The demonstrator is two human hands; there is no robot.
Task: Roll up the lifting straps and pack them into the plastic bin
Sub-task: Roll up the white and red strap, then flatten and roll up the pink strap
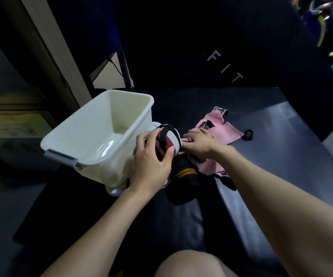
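Observation:
A white plastic bin (77, 140) stands on the black padded bench, and I see nothing inside it. My left hand (149, 162) is closed around a rolled strap (168, 140) in dark red, black and white, held just right of the bin's wall. My right hand (199, 142) rests flat, fingers spread, on a pink strap (221, 128) lying on the bench. A black strap with orange stripes (185, 172) lies below the roll, between my two hands.
The black bench pad (271, 176) extends right and toward me. An upright dark pad with the letters FIT (224, 66) rises behind. A small black piece (247, 134) lies right of the pink strap. My knee (191, 264) shows at the bottom.

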